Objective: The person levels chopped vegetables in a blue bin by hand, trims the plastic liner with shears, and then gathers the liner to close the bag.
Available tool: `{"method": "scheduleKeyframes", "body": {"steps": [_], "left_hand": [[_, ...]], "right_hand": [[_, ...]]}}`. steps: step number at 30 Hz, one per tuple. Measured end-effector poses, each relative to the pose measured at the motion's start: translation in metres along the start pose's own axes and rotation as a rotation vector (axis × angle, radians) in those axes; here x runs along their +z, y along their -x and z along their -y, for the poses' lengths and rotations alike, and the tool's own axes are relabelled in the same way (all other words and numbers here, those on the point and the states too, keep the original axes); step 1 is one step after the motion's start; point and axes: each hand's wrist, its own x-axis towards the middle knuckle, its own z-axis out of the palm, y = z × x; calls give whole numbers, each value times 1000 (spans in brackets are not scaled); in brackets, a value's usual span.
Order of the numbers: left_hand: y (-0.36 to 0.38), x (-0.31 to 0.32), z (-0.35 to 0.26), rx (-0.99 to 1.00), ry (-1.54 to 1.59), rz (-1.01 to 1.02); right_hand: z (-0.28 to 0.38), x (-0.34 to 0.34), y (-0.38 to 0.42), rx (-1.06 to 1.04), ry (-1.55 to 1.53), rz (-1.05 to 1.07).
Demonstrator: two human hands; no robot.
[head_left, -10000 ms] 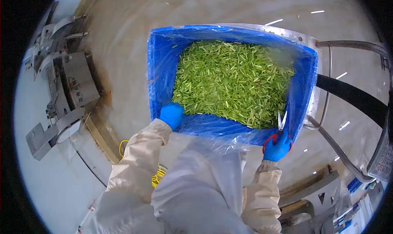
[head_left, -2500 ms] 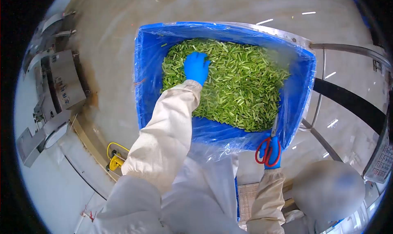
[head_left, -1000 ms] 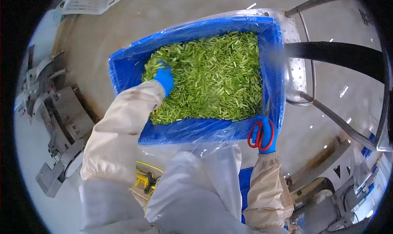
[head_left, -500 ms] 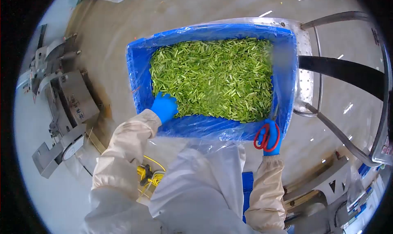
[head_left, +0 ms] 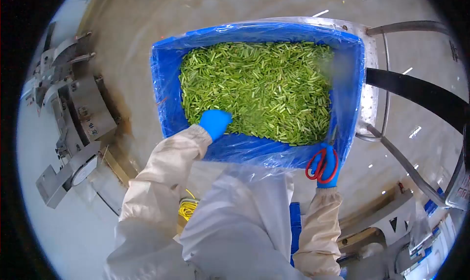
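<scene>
A blue bin [head_left: 164, 94] lined with clear plastic film holds a bed of chopped green stalks [head_left: 259, 91]. Over the near-left part of the greens is my left hand [head_left: 215, 124] in a blue glove. Its back faces up, the fingers point down and out of sight, and whatever they may hold is hidden. At the bin's near-right corner, my right hand [head_left: 331, 170], also gloved in blue, is closed on a pair of scissors [head_left: 317, 166] with red handles. The blades point away from me along the bin's right wall.
Under the bin shows a perforated metal surface [head_left: 370, 96]. Right of it stands a tubular metal frame [head_left: 409, 165] with a black band [head_left: 421, 87]. Metal equipment [head_left: 90, 113] is at the left, and a coiled yellow cord [head_left: 187, 209] lies below my left arm.
My left hand has moved right across the greens, and its fingers, seen before, are now hidden. My right hand keeps hold of the scissors. The view has shifted slightly.
</scene>
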Motion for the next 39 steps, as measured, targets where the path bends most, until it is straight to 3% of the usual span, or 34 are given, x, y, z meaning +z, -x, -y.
{"method": "scheduleKeyframes", "body": {"steps": [3, 5, 6, 8, 9, 11, 13, 15, 16, 19, 23, 27, 39], "left_hand": [[-39, -16, -25, -7, 149, -14], [-82, -13, -28, 20, 552, 72], [-99, -16, -30, 25, 556, 75], [-119, -22, -37, -106, 1688, 319], [-118, -27, -42, -107, 1690, 326], [-114, -39, -52, 12, 2137, 296], [-105, -39, -58, 104, 2165, 287], [-92, -43, -67, 147, 2409, 182], [-86, -45, -72, 160, 2409, 151], [-75, -54, -92, 155, 2593, 29], [-64, -58, -106, 190, 2582, -86], [-55, -64, -112, 139, 2576, -154], [-49, -59, -113, 70, 2598, -95]], "right_hand": [[2, -1, 1, 1, 27, 43], [2, -1, 2, 8, 39, 36], [2, -3, 2, 16, 50, 34], [-2, -7, 0, 11, 35, 37], [-2, -5, 0, 3, 15, 49], [2, 2, 2, 12, 6, 0], [13, 18, 11, 18, -5, -43], [24, 39, 25, 9, 196, 10], [24, 50, 30, 6, 195, 12], [25, 80, 45, 96, 253, 359], [13, 104, 39, 32, 317, 401], [14, 120, 38, 138, 287, 406], [1, 131, 34, 206, 189, 367]]}}
